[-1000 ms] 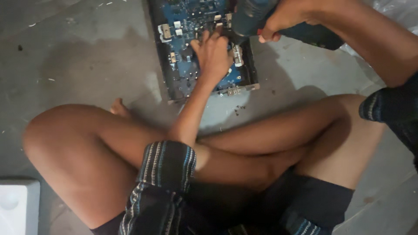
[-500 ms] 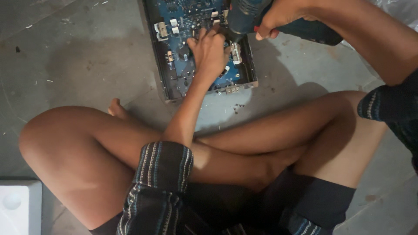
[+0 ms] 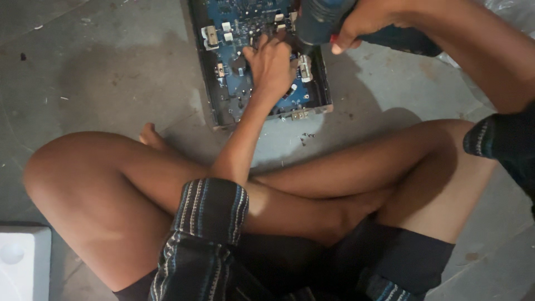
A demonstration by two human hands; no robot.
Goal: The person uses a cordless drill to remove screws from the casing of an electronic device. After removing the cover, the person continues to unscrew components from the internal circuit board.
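A blue circuit board [image 3: 234,39] lies in an open dark metal case [image 3: 207,95] on the grey floor in front of my crossed legs. My left hand [image 3: 271,64] rests palm-down on the board near its front right part, fingers spread against the components. My right hand [image 3: 365,22] grips a dark teal power screwdriver [image 3: 320,22], held upright with its tip down on the board just right of my left hand. The tip itself is hidden behind my left hand.
Several small dark screws [image 3: 306,137] lie loose on the floor just in front of the case. A white foam block [image 3: 22,262] sits at the lower left corner. Clear plastic sheet [image 3: 510,11] shows at the upper right.
The view has shifted slightly, so the case and both hands sit a little higher in the picture. Left hand stays on the board and right hand keeps the tool.
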